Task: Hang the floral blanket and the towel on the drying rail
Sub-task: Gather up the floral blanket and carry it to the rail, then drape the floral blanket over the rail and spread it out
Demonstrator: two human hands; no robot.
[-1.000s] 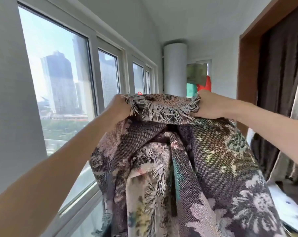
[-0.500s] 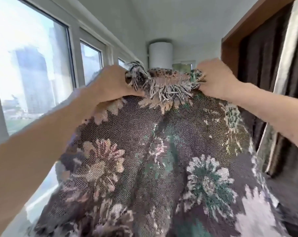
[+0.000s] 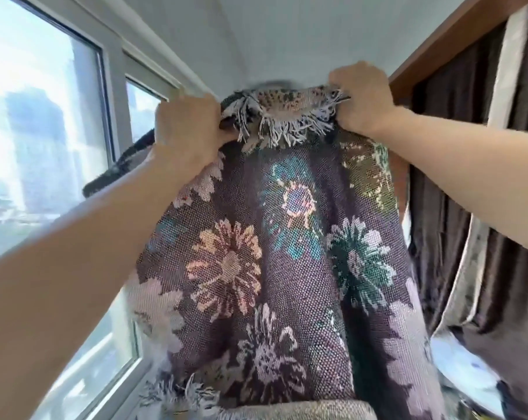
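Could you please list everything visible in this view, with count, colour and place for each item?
floral blanket: one, dark purple with pink, teal and peach flowers and a pale fringe, held up at centre, filling the middle of the view.
windows: at least two panes, white frames, along the left wall.
curtain: one, dark brown with a pale edge strip, at right.
wooden frame: one, brown, upper right.
ceiling: white, overhead.
grey fabric: one piece, bottom edge; cannot tell what it is.
left hand: one, grips the fringed top edge at left.
right hand: one, grips the top edge at right.
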